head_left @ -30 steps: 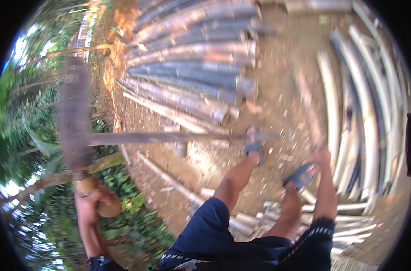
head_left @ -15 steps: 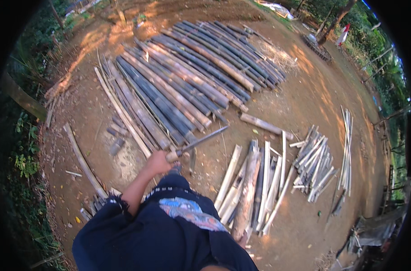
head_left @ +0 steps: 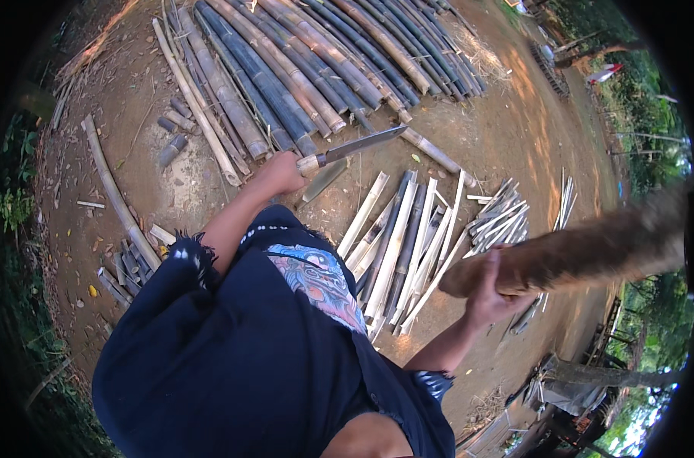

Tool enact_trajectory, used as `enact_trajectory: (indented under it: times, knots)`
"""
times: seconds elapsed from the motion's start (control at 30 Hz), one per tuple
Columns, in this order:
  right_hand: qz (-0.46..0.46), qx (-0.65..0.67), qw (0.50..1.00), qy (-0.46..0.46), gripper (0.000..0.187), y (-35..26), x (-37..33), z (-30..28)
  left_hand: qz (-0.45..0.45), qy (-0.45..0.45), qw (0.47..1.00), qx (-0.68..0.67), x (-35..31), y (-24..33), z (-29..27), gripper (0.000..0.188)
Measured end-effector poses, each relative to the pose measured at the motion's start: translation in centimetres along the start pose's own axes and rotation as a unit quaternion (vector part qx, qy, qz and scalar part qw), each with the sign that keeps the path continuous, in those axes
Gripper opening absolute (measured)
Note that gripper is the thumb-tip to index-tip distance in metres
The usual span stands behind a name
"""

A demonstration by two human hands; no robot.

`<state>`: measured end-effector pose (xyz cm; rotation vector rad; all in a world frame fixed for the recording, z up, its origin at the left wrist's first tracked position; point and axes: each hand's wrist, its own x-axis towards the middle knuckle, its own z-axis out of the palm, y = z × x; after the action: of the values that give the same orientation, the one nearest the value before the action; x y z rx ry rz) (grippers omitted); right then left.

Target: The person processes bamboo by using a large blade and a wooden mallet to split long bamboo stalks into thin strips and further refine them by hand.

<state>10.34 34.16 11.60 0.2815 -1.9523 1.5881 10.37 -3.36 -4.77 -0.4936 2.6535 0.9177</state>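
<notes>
The person's left hand (head_left: 284, 172) has its fingers closed around the pale handle of a machete (head_left: 362, 143), whose blade points up and to the right, near the ends of a broad row of bamboo poles (head_left: 229, 99). The fingers of the right hand (head_left: 490, 296) grip 1 thick brown log (head_left: 561, 256) close to its nearer end; the log stretches away to the right, its far part blurred. Between the 2 hands, split bamboo lengths (head_left: 399, 252) lie side by side on the dirt, with a pile of thinner strips (head_left: 498, 221) just beside them. Short bamboo pieces (head_left: 173, 149) lie left of the machete.
</notes>
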Motion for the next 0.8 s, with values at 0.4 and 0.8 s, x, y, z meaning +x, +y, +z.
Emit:
enact_trajectory:
  times: [0.4, 0.8]
  knots:
    - [0.317, -0.459, 0.715, -0.421, 0.062, 10.9, -11.8, 2.7, -0.052, -0.027, 0.996, 0.06, -2.1, 0.4, 5.1, 0.027]
    - [0.251, -0.199, 0.932, -0.169, 0.062, 7.6, -3.6, 3.7, -0.097, -0.033, 0.995, 0.016, 5.8, -4.9, 10.0, 0.032]
